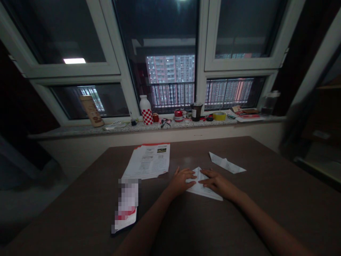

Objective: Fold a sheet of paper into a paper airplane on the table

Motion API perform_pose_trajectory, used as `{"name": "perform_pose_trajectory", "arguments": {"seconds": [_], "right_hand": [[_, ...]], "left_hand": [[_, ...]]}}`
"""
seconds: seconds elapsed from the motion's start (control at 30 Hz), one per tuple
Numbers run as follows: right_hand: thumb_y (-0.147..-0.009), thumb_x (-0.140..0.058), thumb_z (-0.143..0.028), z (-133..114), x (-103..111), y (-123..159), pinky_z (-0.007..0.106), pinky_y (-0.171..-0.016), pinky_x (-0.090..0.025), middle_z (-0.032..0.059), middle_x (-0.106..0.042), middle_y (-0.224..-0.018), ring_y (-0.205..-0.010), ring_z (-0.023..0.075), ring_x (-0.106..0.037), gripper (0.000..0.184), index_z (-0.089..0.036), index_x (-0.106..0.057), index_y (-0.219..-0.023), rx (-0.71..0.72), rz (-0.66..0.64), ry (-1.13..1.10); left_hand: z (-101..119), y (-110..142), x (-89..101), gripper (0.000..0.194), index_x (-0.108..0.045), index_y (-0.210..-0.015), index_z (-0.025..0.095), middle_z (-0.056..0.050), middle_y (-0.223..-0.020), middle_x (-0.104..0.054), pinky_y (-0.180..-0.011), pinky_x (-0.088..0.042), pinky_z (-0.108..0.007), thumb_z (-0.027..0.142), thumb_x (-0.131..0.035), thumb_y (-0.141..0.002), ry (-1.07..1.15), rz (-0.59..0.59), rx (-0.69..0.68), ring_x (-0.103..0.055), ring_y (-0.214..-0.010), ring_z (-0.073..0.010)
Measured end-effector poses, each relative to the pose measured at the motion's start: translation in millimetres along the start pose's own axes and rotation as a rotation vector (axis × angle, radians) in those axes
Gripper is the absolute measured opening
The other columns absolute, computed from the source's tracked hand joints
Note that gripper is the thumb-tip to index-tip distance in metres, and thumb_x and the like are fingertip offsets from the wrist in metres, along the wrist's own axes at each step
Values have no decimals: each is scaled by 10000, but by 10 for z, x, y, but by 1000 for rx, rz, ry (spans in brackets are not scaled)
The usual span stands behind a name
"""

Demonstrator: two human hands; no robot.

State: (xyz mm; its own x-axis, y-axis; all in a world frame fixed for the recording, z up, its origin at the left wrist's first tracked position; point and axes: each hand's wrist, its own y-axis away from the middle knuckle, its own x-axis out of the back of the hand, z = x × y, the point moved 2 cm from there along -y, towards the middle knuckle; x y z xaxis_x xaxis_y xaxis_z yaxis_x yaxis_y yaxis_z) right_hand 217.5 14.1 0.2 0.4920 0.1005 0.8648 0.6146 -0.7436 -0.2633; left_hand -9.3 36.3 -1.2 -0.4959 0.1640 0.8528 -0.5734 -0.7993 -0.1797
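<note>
A white sheet of paper (204,192), folded to a point at its far end, lies flat on the brown table (255,217). My left hand (180,182) rests on its left side, fingers stretched across the paper. From the right, my right hand (218,184) lies over the other side with its fingers extended and apart. Both hands touch the sheet without gripping it, and they cover parts of its folded edges. Beyond my right hand sits a folded paper boat (226,164), apart from the sheet.
A stack of printed papers (149,161) lies at the back left. Nearer is a phone (126,206), its screen blurred out. Along the windowsill (119,133) stand a checkered bottle (145,110), a tan flask (92,111), a dark cup (196,112) and yellow tape (219,116).
</note>
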Motion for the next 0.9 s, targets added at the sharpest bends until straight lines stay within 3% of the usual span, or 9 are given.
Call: {"name": "perform_pose_trajectory", "arguments": {"seconds": [0.3,0.5,0.9], "right_hand": [[-926,-536,-297,25,-61,9,501,-1114,-304,71,-411,-1486,-1346,269,-400,274,-331,-678,-1157,-20,25,-9],[-924,-509,-202,-69,-10,-1,452,-1069,-375,57,-494,-1411,-1301,245,-440,309,-342,-689,-1132,64,43,-3],[-929,-487,-177,-72,-32,0,459,-1084,-356,45,-505,-1395,-1319,236,-412,339,-356,-678,-1144,63,36,-28]], "left_hand": [[7,-10,10,270,-658,-1126,374,36,-1343,-581,-1153,-2,-570,392,-604,-862,32,-12,30,-387,-1350,-219],[-30,-18,-19,259,-658,-1116,381,44,-1339,-584,-1145,-1,-588,394,-607,-862,38,-4,28,-383,-1354,-221],[-31,-17,-32,265,-658,-1115,376,39,-1357,-566,-1145,17,-592,414,-614,-856,11,1,56,-341,-1377,-238]]}}
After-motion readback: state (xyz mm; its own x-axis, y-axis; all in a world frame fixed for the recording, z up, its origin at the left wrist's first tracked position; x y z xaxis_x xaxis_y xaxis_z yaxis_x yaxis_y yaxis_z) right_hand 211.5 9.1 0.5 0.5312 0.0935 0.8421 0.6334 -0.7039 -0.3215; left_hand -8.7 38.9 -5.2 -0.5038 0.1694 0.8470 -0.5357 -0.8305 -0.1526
